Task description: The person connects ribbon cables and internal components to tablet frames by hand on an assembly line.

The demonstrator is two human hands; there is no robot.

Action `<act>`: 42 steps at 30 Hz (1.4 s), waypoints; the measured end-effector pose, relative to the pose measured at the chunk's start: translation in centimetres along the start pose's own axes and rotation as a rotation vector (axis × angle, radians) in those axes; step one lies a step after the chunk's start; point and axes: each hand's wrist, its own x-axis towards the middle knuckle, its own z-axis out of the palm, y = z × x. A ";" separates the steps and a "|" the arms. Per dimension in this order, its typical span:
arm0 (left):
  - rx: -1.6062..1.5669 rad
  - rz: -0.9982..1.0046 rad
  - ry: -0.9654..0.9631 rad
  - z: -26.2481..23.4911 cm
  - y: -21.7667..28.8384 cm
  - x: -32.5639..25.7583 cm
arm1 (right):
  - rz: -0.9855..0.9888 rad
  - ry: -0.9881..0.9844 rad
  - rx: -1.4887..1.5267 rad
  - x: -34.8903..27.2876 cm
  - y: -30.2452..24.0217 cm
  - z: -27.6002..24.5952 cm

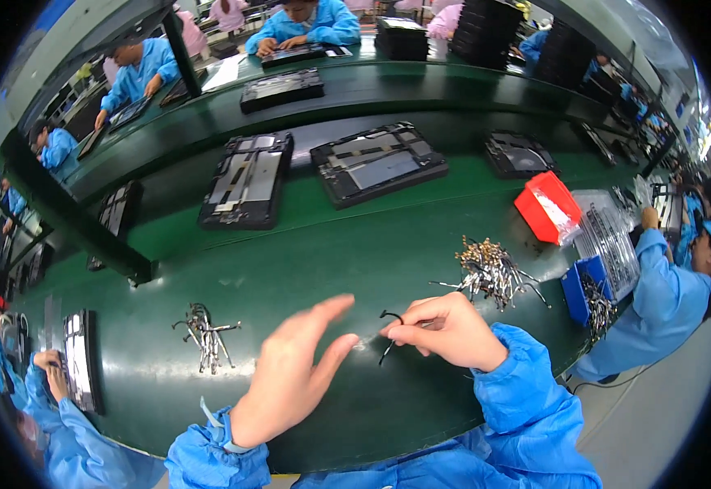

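Between the thumb and fingers of my right hand (445, 330) is a short, thin black cable (389, 352), bent near its upper end. My left hand (294, 371) hovers just left of it, thumb and fingers apart and nothing between them. To the right of my hands lies a loose heap of small cables (490, 273) with gold and silver ends. A smaller bunch of similar cables (205, 338) rests on the green table (323, 269), left of my left hand.
Open black device housings (245, 179) lie across the table's far part. At the right stand a red bin (547, 208), a blue bin (585, 289) with small parts, and clear plastic trays (608, 240). A green post (74, 208) rises at the left. Co-workers sit around.
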 end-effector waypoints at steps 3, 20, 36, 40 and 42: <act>-0.314 -0.293 -0.382 2.7 -0.1 0.0 | 0.069 0.020 0.011 -1.3 0.7 -1.8; -0.171 0.182 -0.362 7.2 1.9 0.2 | -0.665 0.337 -0.491 -7.2 1.9 -1.5; -0.074 0.297 -0.219 8.5 1.8 0.3 | -0.741 0.506 -0.772 -6.8 2.6 -1.7; -0.112 0.186 -0.235 6.7 1.0 2.2 | -0.691 0.893 -1.312 -5.1 2.4 -8.2; -0.123 0.071 -0.034 4.8 -1.5 5.0 | -0.382 1.054 -1.164 -3.4 1.7 -15.0</act>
